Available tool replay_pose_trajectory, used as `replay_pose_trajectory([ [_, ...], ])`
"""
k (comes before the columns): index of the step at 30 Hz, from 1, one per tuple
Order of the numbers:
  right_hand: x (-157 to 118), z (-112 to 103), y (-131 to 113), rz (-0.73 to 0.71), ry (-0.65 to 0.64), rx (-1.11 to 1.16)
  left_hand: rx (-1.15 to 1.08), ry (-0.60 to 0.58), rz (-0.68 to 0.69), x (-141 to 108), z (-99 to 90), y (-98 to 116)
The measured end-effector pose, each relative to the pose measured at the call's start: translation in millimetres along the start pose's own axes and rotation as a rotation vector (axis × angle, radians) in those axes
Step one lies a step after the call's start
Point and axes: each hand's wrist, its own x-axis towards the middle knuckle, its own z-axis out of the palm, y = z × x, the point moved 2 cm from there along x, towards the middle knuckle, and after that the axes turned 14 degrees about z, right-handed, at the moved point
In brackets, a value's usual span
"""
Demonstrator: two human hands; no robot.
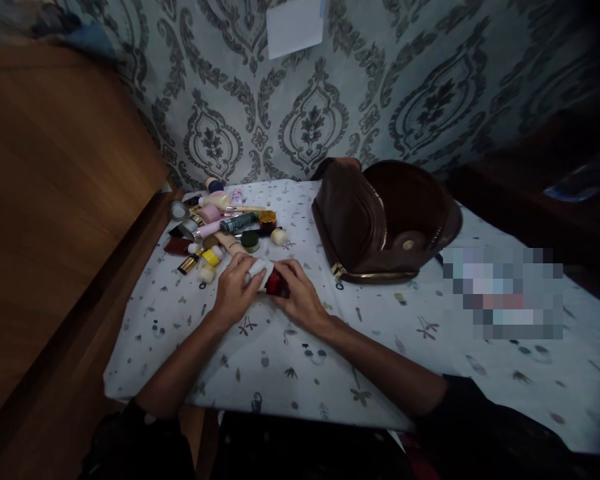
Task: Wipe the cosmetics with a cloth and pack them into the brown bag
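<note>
Close in front of me, both hands meet over the patterned cloth. My left hand (237, 288) is closed on a crumpled white tissue (261, 268), pressed against a small dark red shiny container (275, 283). My right hand (299, 293) grips that container from the right side; its exact kind is partly hidden by my fingers. Just beyond my left hand lies a heap of cosmetics. In it are a yellow-labelled small bottle (211, 257), a gold lipstick tube (189, 261), a dark green tube (239, 221) and an amber jar (267, 219).
An unzipped brown leather bag (347, 220) stands at the back right. A blurred-out flat item (503, 293) lies farther right on the cloth. The wooden cabinet (65, 167) rises on the left, and a patterned wall (310, 120) closes off the back.
</note>
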Motion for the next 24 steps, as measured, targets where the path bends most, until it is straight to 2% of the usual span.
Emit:
replay_pose_trajectory([
  [3, -1.8, 0.2, -3.2, -0.05, -0.055, 0.022, -0.301, 0.046, -0.262, 4.2, -5.5, -15.1],
  [6, -2.4, -0.1, -6.8, -0.063, -0.11, 0.1, -0.553, 0.027, -0.478, 1.8, -5.9, -30.2],
  [11, -0.4, 1.1, -3.7, 0.037, -0.112, 0.283, -0.638, 0.032, -0.571, -8.3, 2.4, -42.6],
  [14, 0.6, 2.7, 1.7, 0.124, -0.087, 0.376, -0.646, 0.047, -0.541, -9.8, 7.1, -42.6],
  [20, 2.4, 2.9, 7.8, 0.186, -0.024, 0.397, -0.558, 0.107, -0.353, -1.7, 3.2, -30.1],
  [24, 4.5, 3.8, 10.3, 0.23, -0.013, 0.425, -0.445, 0.057, -0.074, 1.4, -2.1, -21.5],
])
